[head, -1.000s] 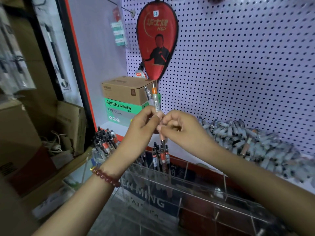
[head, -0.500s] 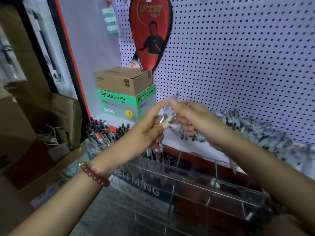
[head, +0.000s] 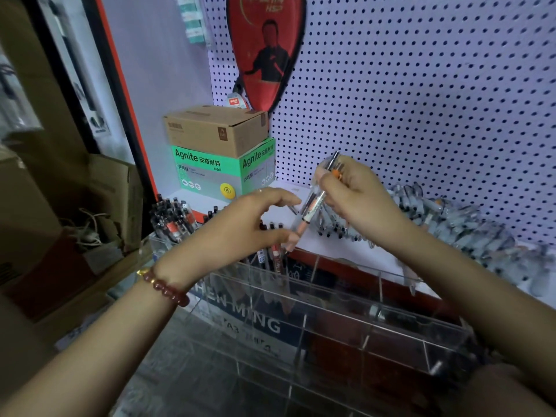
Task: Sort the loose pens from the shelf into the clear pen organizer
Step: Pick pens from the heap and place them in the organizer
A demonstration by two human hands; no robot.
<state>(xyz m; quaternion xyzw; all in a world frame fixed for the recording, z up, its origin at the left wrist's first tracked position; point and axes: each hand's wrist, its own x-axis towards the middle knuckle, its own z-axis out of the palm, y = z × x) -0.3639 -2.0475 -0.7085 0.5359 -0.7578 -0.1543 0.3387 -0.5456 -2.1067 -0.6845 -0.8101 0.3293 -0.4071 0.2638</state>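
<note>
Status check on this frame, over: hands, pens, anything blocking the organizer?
Right hand gripping pens, tilted, just above organizer. Left hand open, thumb at their lower end. Loose pile on shelf behind. Nothing blocking the compartments.

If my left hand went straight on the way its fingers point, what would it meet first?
Probably the clear pens with orange grips that the right hand holds slanted. The left hand points its open fingers straight at them; its thumb seems nearly at their lower end, though depth is unclear.

red paddle case (head: 266,55), green box (head: 210,170), dotted pegboard (head: 421,100)
</note>
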